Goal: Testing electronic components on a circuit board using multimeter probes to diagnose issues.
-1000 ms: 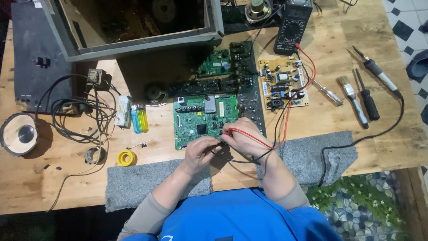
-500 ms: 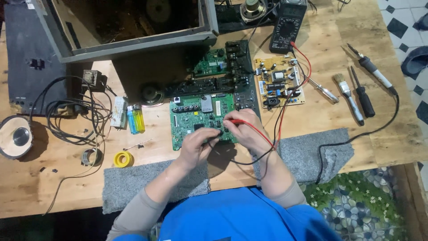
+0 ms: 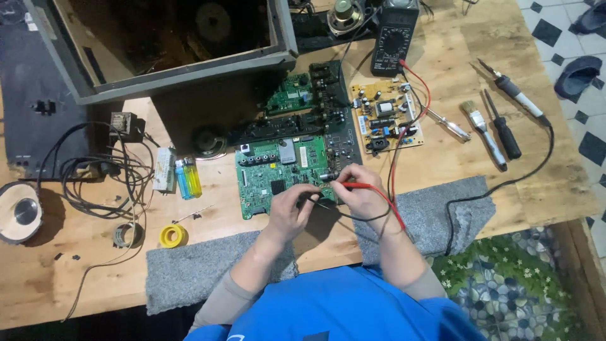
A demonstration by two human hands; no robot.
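Observation:
A green circuit board [image 3: 278, 170] lies on the wooden table [image 3: 555, 183] in front of me. My left hand [image 3: 289, 211] holds a black meter probe [image 3: 314, 197] at the board's lower right corner. My right hand [image 3: 358, 189] grips a red meter probe [image 3: 353, 185], its tip pointing left toward the same corner. Red and black leads run up from both probes to a black multimeter [image 3: 392, 41] at the back of the table.
A tan power board [image 3: 385, 117] and dark boards [image 3: 315, 101] lie behind the green one. A soldering iron [image 3: 514, 91], screwdrivers and a brush [image 3: 483, 132] rest at right. Lighters [image 3: 187, 178], tangled cables [image 3: 95, 177], a solder reel [image 3: 172, 235] sit at left. An open grey case [image 3: 189, 69] stands behind.
Both hands stay on the probes at the green board's lower right corner; the probe tips have shifted slightly. The view itself has drifted a little.

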